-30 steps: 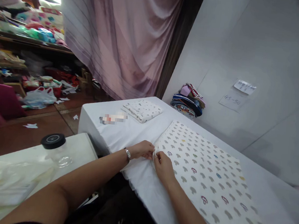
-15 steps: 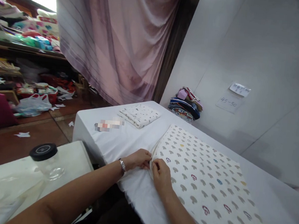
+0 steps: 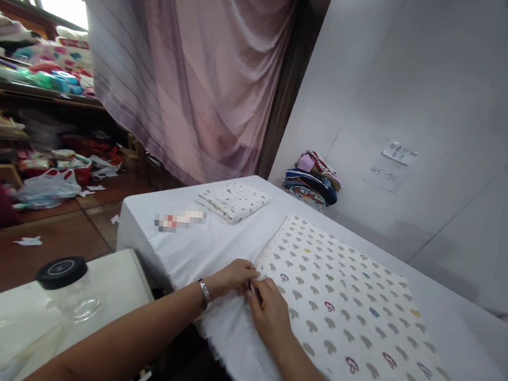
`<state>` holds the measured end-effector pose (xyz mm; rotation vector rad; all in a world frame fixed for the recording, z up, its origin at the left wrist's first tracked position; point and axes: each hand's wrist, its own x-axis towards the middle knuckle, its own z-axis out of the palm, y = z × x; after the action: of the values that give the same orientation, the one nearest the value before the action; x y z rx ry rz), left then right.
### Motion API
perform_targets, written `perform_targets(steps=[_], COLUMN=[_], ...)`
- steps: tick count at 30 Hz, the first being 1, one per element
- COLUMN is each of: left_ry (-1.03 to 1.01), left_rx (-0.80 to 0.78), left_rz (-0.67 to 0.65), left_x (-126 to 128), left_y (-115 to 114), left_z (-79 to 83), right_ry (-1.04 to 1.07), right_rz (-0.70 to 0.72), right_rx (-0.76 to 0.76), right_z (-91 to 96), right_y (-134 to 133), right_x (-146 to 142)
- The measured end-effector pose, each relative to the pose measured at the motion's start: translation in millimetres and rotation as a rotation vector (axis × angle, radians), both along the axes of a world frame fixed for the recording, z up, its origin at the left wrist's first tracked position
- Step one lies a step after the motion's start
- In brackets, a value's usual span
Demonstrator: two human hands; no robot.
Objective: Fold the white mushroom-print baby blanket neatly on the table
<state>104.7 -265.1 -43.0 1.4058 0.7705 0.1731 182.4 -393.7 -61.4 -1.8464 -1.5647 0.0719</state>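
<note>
A cream cloth printed with small grey and coloured mushrooms (image 3: 351, 294) lies flat on the white-covered table (image 3: 214, 240). My left hand (image 3: 233, 276), with a bracelet on its wrist, and my right hand (image 3: 268, 310) meet at the cloth's near left corner. Both have their fingers closed in a pinch on that corner's edge. A smaller folded patterned cloth (image 3: 234, 200) rests farther back on the table.
A stack of folded colourful fabrics (image 3: 312, 178) sits against the white wall at the table's far side. A clear jar with a black lid (image 3: 65, 286) stands on a low white surface at my left. A pink curtain (image 3: 189, 66) hangs behind; cluttered shelves and bags fill the left.
Both hands stay pinched at the cloth corner, having worked slightly along its edge toward me. The view has shifted a little to the right and down.
</note>
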Motion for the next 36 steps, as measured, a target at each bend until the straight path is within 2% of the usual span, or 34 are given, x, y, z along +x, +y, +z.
perform_targets(steps=[4, 6, 9, 11, 13, 17, 23, 26, 29, 32, 36], left_ry=[0.017, 0.006, -0.025, -0.052, -0.01, 0.204, 0.275, 0.269, 0.25, 0.218, 0.105], left_rx=[-0.009, -0.037, -0.098, -0.117, 0.035, 0.512, 0.686, 0.668, 0.583, 0.424, 0.194], left_rz=[0.002, -0.007, -0.04, -0.079, -0.099, -0.044, 0.007, 0.011, 0.018, 0.022, 0.07], left_x=[5.4, 8.2, 9.4, 7.1, 2.9, -4.9, 1.4, 7.2, 8.8, 7.7, 5.9], left_y=[0.2, -0.9, -2.4, -2.6, -1.6, 1.5, -5.7, -9.2, -9.4, -10.0, -14.3], left_z=[4.0, 8.2, 15.9, 20.2, 21.8, 15.0, 2.0, -0.3, -1.5, -2.2, -1.7], right_ry=[-0.285, -0.359, -0.312, -0.223, -0.14, -0.039, -0.042, -0.069, -0.107, -0.158, -0.211], right_rz=[-0.089, -0.12, -0.117, -0.104, -0.107, -0.117, -0.103, -0.103, -0.132, -0.124, -0.066], right_rx=[-0.116, -0.182, -0.227, -0.176, -0.104, -0.049, -0.045, -0.049, -0.057, -0.094, -0.184], right_z=[4.1, 7.8, 14.4, 18.8, 23.2, 29.7, 29.1, 33.0, 39.9, 41.7, 35.0], right_y=[-8.4, -11.3, -13.8, -15.0, -16.2, -17.4, -14.9, -16.2, -18.9, -19.1, -14.0], right_x=[-6.1, -6.3, 1.0, 10.7, 21.8, 36.6, 35.0, 34.9, 37.7, 39.2, 35.4])
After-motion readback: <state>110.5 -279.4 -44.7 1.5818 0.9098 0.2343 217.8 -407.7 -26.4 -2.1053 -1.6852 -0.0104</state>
